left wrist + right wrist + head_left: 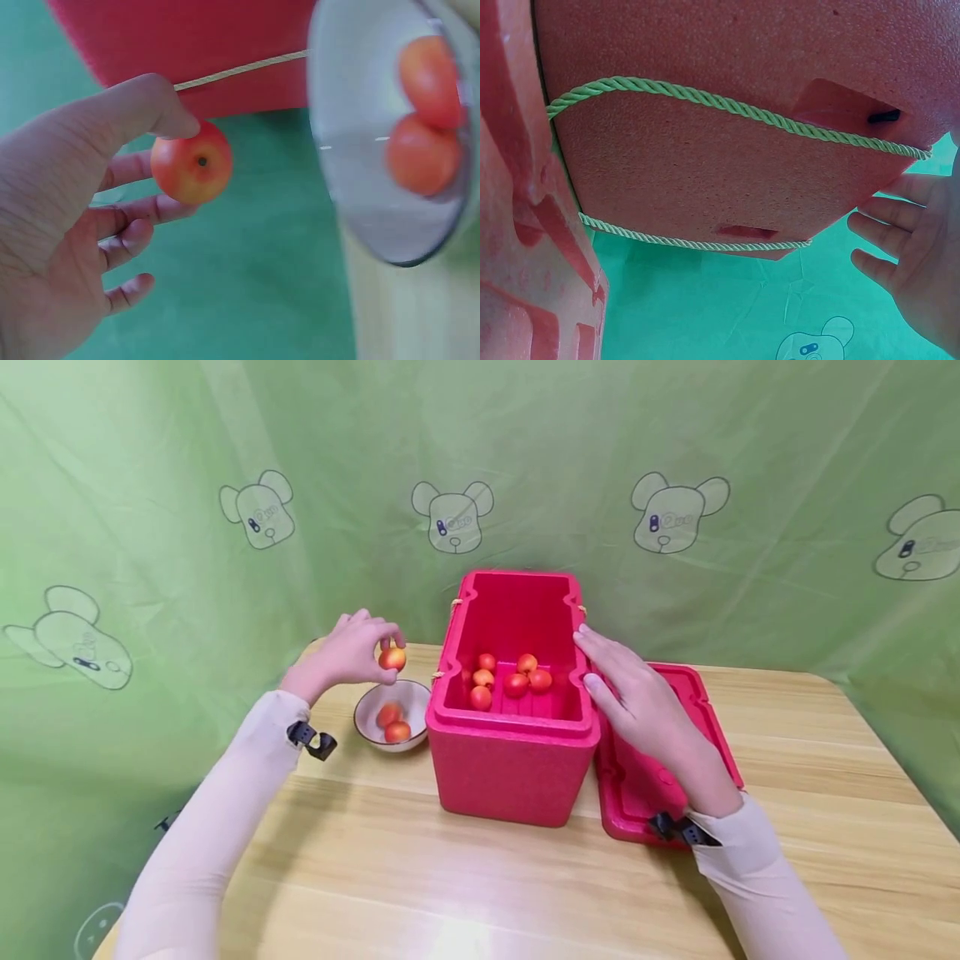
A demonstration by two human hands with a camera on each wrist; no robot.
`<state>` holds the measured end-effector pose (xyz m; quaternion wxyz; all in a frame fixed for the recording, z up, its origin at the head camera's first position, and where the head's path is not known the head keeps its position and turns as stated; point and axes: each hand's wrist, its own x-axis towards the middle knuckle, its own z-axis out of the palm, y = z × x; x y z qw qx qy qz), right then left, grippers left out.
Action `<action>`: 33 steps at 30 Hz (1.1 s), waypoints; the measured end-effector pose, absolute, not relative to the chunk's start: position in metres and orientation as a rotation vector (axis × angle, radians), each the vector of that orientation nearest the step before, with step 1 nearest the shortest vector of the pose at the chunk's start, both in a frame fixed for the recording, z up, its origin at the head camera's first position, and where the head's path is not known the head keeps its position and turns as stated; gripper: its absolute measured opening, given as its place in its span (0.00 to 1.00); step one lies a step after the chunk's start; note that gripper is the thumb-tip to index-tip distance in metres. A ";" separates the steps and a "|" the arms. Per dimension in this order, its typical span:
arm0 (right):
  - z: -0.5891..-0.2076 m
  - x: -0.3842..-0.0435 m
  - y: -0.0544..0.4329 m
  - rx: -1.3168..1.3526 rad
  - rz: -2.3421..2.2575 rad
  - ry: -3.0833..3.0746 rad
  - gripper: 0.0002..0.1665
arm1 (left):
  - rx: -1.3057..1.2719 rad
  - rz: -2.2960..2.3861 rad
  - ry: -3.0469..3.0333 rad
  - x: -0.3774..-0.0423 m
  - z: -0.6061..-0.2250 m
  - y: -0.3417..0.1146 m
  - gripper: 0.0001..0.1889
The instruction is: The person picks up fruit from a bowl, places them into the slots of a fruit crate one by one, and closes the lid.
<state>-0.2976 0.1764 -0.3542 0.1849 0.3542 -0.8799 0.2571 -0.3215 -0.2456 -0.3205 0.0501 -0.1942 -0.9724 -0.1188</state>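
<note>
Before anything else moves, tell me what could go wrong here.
The left hand pinches one round fruit near the bowl; it might slip and roll away.

The bowl sits close beside the red box, so a sideways shift of the box could knock it and the two fruits inside.

The right hand is at the box's rim, fingers straight; a hard push could tip the box and set the loose fruits in it rolling.

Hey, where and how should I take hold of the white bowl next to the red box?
I'd pinch the white bowl by its thin, dark-edged rim, coming from the near left. The red box stands close on its right, probably leaving fingers little room there. The bowl sits upright with two fruits inside, so it seems wise to keep it level.
</note>
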 end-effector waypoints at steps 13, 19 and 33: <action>-0.359 -0.296 0.180 0.991 0.727 -2.492 0.40 | -0.534 -0.444 -2.927 -0.323 -0.245 -0.225 0.21; -0.359 -0.297 0.180 0.993 0.721 -2.485 0.40 | -0.591 -0.460 -2.881 -0.329 -0.212 -0.197 0.20; -0.355 -0.297 0.178 0.988 0.727 -2.491 0.40 | -0.717 -0.387 -2.878 -0.356 -0.174 -0.120 0.18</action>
